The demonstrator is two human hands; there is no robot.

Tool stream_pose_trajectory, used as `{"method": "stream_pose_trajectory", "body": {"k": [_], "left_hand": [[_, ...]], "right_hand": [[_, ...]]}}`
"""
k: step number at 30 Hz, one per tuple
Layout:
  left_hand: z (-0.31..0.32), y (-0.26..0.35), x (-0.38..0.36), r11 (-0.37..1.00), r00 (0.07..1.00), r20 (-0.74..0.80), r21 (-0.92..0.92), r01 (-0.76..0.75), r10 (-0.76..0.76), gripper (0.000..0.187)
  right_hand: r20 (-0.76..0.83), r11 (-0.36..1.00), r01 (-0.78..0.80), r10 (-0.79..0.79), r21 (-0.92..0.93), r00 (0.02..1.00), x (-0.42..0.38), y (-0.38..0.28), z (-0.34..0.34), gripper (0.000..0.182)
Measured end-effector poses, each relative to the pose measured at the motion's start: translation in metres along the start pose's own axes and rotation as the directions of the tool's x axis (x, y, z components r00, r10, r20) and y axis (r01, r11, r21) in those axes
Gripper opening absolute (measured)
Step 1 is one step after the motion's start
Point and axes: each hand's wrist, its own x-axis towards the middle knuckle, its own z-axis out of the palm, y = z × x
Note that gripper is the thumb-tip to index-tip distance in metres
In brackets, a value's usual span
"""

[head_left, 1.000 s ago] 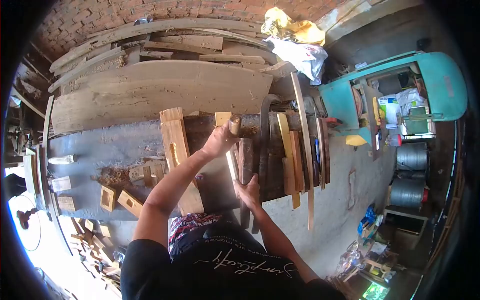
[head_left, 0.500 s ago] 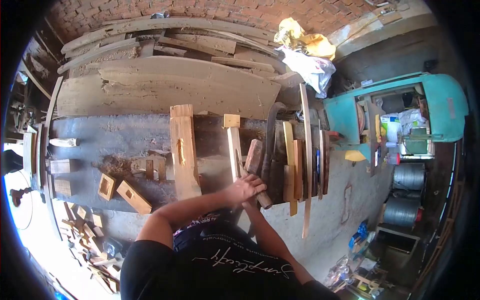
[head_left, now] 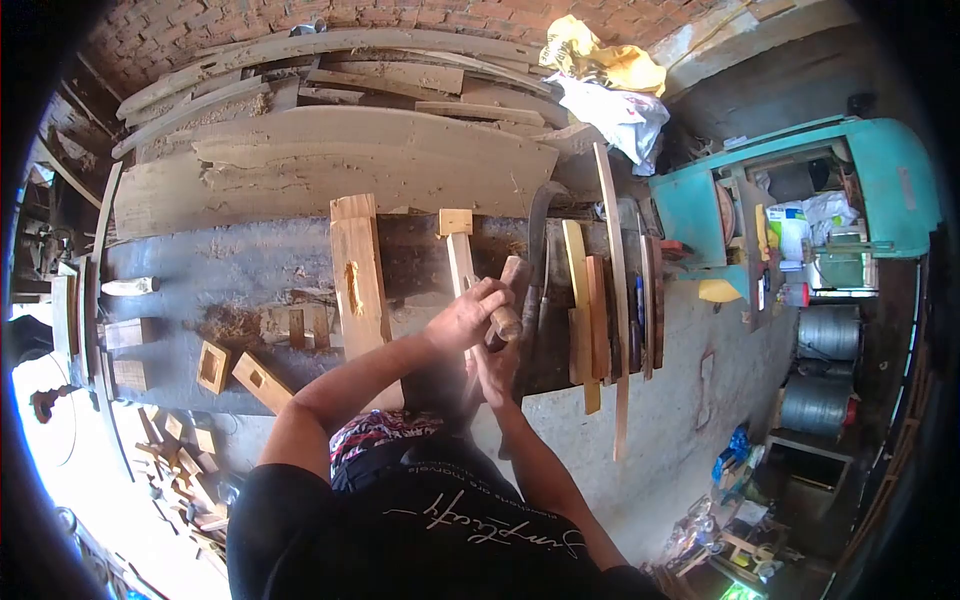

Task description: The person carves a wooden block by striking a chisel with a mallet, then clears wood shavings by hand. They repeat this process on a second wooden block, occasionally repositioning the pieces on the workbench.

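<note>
Wooden handle [head_left: 507, 323] above the surface [head_left: 250, 247], clasped by the left hand [head_left: 462, 318];
the right hand [head_left: 495, 372] is just below, its grip I cannot tell; a pale strip [head_left: 460, 258] and a curved tool [head_left: 537, 230] lie near; the left forearm [head_left: 380, 362] hides part of a slotted timber [head_left: 352, 235].

A red brick wall [head_left: 220, 30] runs across the top, with dusty planks [head_left: 350, 160] stacked between it and the dark, worn desk [head_left: 250, 255]. The floor [head_left: 660, 420] is bare grey, marked with stains. On the right stands a teal machine [head_left: 895, 180]; near it sit two silvery drums [head_left: 828, 332], one beside the other, then a dark open box [head_left: 815, 441]. Harsh white light [head_left: 60, 420] floods the lower left, while the far right edge lies in shade.
</note>
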Motion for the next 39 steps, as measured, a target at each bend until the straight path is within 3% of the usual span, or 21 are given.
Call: {"method": "stream_pose_trajectory", "body": {"k": [3, 5, 9, 11, 13, 15, 16, 19, 21, 22, 24, 25, 26, 27, 29, 31, 32, 33, 35, 39], "left_hand": [[-0.001, 0.008, 0.002, 0.998, 0.997, -0.048, -0.022, 0.056, -0.057, 0.056], [-0.001, 0.015, 0.002, 0.999, 0.998, -0.051, 0.012, 0.044, -0.043, 0.056], [0.012, 0.025, -0.009, 0.996, 0.993, -0.088, -0.005, 0.084, -0.084, 0.056], [0.019, 0.025, -0.015, 0.998, 0.993, -0.101, -0.002, 0.069, -0.069, 0.057], [0.022, 0.028, -0.019, 0.998, 0.993, -0.11, 0.037, 0.043, -0.038, 0.058], [0.024, 0.029, -0.02, 0.998, 0.992, -0.122, 0.051, 0.039, -0.032, 0.058], [0.024, 0.029, -0.02, 0.997, 0.99, -0.137, 0.071, 0.032, -0.022, 0.058], [0.022, 0.025, -0.02, 0.994, 0.99, -0.139, 0.096, 0.044, -0.03, 0.058], [0.019, 0.021, -0.019, 0.993, 0.991, -0.123, 0.1, 0.056, -0.043, 0.057], [0.018, 0.021, -0.017, 0.992, 0.991, -0.127, 0.115, 0.06, -0.045, 0.057], [0.013, 0.015, -0.012, 0.99, 0.99, -0.131, 0.125, 0.066, -0.05, 0.056], [0.007, 0.008, -0.007, 0.997, 0.992, -0.122, 0.078, -0.001, 0.01, 0.054], [0.004, 0.002, -0.001, 0.997, 0.991, -0.116, 0.028, -0.066, 0.069, 0.052], [-0.012, 0.016, 0.009, 0.997, 0.988, -0.15, -0.073, 0.033, -0.043, 0.047], [-0.028, 0.006, 0.022, 0.989, 0.972, -0.197, -0.106, 0.107, -0.127, 0.039], [-0.037, -0.005, 0.032, 0.914, 0.921, -0.178, -0.285, 0.29, -0.347, 0.036], [-0.046, -0.007, 0.034, 0.895, 0.901, -0.106, -0.213, 0.393, -0.421, 0.035], [-0.046, -0.012, 0.034, 0.895, 0.901, -0.11, -0.214, 0.391, -0.419, 0.035], [-0.038, -0.028, 0.03, 0.9, 0.919, -0.129, -0.291, 0.324, -0.372, 0.054], [-0.026, -0.042, 0.023, 0.901, 0.915, -0.144, -0.285, 0.327, -0.378, 0.059]], "right_hand": [[-0.044, 0.999, 0.015, -0.013, 0.047, 0.999, -0.007, -0.015, -0.002, 0.063], [-0.01, 0.957, -0.154, 0.161, 0.247, 0.987, -0.004, -0.001, -0.003, 0.06], [0.009, 0.922, -0.117, 0.122, 0.369, 0.992, -0.012, -0.005, -0.004, 0.059], [-0.005, 0.969, 0.102, -0.104, 0.226, 0.995, -0.013, -0.012, -0.005, 0.061], [-0.068, 0.981, 0.122, -0.112, 0.15, 0.991, -0.004, 0.017, -0.003, 0.064], [-0.14, 0.923, 0.378, -0.367, 0.064, 0.92, 0.015, 0.054, 0.0, 0.068], [-0.136, 0.925, 0.376, -0.365, 0.063, 0.921, 0.013, 0.056, 0.0, 0.068], [-0.142, 0.956, 0.244, -0.222, 0.163, 0.965, -0.002, 0.027, -0.002, 0.065], [0.023, 0.942, 0.048, -0.059, 0.332, 0.998, -0.012, -0.005, -0.007, 0.06], [0.023, 0.943, 0.049, -0.06, 0.328, 0.998, -0.009, -0.001, -0.01, 0.06], [0.126, 0.931, -0.126, 0.087, 0.342, 0.988, -0.006, 0.008, -0.017, 0.053], [0.123, 0.932, -0.128, 0.091, 0.34, 0.988, -0.005, 0.003, -0.021, 0.053], [0.158, 0.954, -0.097, 0.053, 0.283, 0.986, -0.003, -0.003, -0.028, 0.054], [0.194, 0.972, -0.065, 0.021, 0.225, 0.981, -0.002, -0.011, -0.035, 0.054], [0.152, 0.997, -0.038, 0.028, 0.064, 0.988, -0.007, -0.046, -0.047, 0.055], [0.156, 0.994, 0.089, -0.08, -0.056, 0.985, -0.008, -0.08, -0.056, 0.054], [0.17, 0.981, 0.17, -0.151, -0.099, 0.974, -0.008, -0.092, -0.061, 0.057], [0.186, 0.958, 0.249, -0.222, -0.14, 0.957, -0.008, -0.104, -0.065, 0.059], [0.226, 0.874, 0.414, -0.362, -0.255, 0.904, -0.01, -0.132, -0.072, 0.062], [0.229, 0.74, 0.615, -0.571, -0.271, 0.788, -0.037, -0.204, -0.075, 0.058]]}}
